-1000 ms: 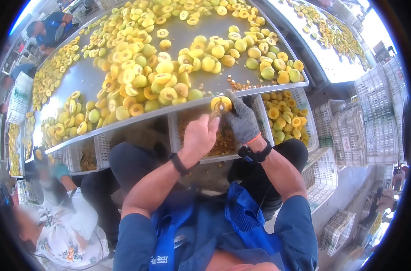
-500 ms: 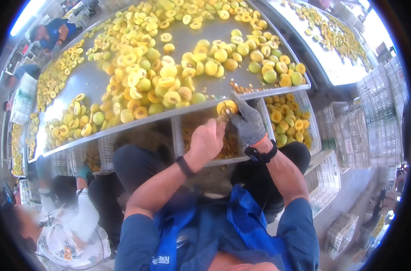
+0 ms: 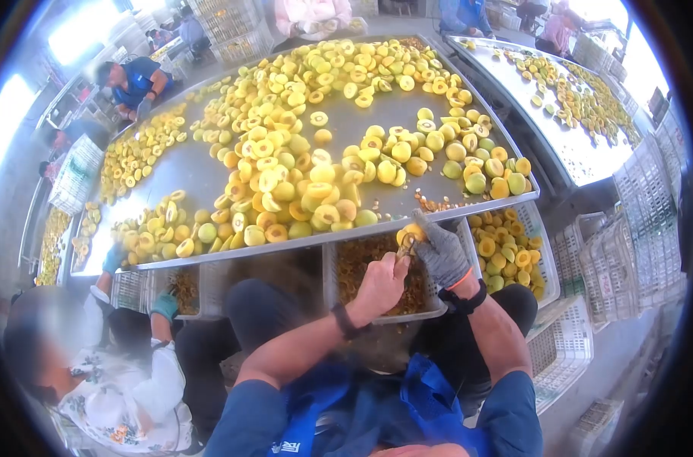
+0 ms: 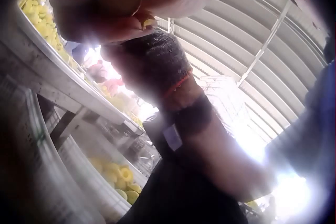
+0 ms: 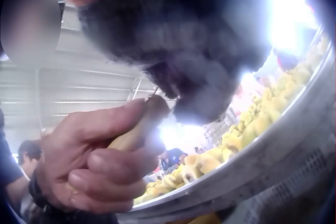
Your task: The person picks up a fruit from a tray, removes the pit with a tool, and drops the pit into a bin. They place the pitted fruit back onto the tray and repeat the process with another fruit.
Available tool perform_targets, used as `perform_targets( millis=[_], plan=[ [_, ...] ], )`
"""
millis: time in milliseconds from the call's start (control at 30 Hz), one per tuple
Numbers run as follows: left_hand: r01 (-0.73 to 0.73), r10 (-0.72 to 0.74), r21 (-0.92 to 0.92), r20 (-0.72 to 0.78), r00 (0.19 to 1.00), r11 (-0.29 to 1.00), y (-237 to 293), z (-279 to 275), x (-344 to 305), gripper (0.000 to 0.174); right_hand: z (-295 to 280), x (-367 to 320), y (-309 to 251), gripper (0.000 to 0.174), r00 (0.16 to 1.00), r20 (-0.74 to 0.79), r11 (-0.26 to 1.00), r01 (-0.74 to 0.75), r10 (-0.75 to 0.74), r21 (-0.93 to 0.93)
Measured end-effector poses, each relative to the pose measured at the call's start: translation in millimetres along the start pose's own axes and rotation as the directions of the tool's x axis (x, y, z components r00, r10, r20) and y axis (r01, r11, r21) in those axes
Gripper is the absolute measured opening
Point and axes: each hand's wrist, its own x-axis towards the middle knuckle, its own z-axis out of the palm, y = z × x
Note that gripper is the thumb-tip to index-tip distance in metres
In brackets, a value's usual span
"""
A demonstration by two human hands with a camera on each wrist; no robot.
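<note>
Fruit (image 3: 409, 236) lies between the two hands, just off the near edge of the counter; a moment ago its cut face shows more openly, and now fingers cover much of it. The right hand (image 3: 440, 255), in a grey glove, grasps the fruit, while the bare left hand (image 3: 381, 288) is clenched round a pale handle (image 5: 130, 137) whose thin tip points toward the glove. That closer hold suggests the piece is still being worked, though its core can't be made out. Right below sits a white crate (image 3: 330, 278) with brown scraps (image 3: 358, 263) in it, and beside it a fuller crate (image 3: 547, 255) of yellow halves.

The head view has also tipped up, so more of the far side comes in. The counter (image 3: 381, 116) is smooth grey metal with a raised rim, heaped with fruit halves (image 3: 266, 164), some cut side up, some skin side up; small pits (image 3: 436, 205) gather by the near right corner.

Beyond, a person in pink (image 3: 312, 11) is at the far edge, another in blue (image 3: 139, 80) bends over at the left, and a neighbour in a floral top (image 3: 106, 404) sits close by. Stacked crates (image 3: 640, 251) rise on the right, under a ribbed roof (image 4: 220, 35)
</note>
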Motion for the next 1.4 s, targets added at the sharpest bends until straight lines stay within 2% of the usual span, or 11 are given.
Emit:
perform_targets(
  millis=[67,167,267,467,500,567,900,1067,1167,1267,1400],
  plan=[
    [0.039,-0.039,-0.079,-0.009,0.999,0.996,1,1,0,0.030,16,-4,20,0.058,0.997,-0.010,0.993,-0.080,0.081,0.087],
    [-0.046,0.049,0.176,-0.012,0.999,0.983,-2,-3,3,0.029,11,-1,17,0.059,0.996,0.032,0.990,-0.090,0.087,0.104],
    [-0.072,0.065,0.275,0.034,0.997,0.959,-1,-7,5,0.029,-7,4,0,0.063,0.995,-0.008,0.992,0.099,-0.100,-0.075],
    [-0.108,0.108,0.082,0.002,0.994,0.991,-21,9,1,0.034,-8,3,0,0.062,0.995,0.018,0.991,0.100,-0.098,-0.093],
    [0.104,-0.092,-0.142,0.089,0.992,0.984,-19,10,1,0.035,-3,2,4,0.060,0.997,0.018,0.996,0.071,-0.071,-0.051],
    [0.520,-0.381,-0.487,0.359,0.852,0.702,-13,9,2,0.036,12,-2,18,0.058,0.999,0.028,0.999,0.021,-0.022,0.031],
    [0.591,-0.371,-0.448,0.487,0.791,0.671,23,-37,11,0.038,-8,13,-6,0.055,0.988,0.090,0.992,0.127,-0.126,-0.013],
    [0.617,-0.337,-0.415,0.570,0.749,0.668,30,-53,12,0.038,-14,8,8,0.052,0.978,0.206,0.965,-0.040,-0.015,0.261],
    [0.674,-0.301,-0.453,0.651,0.697,0.583,24,-55,14,0.040,-18,10,8,0.051,0.972,0.236,0.955,-0.054,-0.017,0.293],
    [0.732,-0.276,-0.483,0.709,0.649,0.480,22,-60,13,0.042,-12,13,6,0.047,0.992,0.066,0.979,0.092,-0.106,0.183],
    [0.795,-0.230,-0.527,0.769,0.597,0.300,18,-62,14,0.042,-10,9,-14,0.048,0.999,0.004,0.986,0.049,-0.050,0.159]
  ],
)
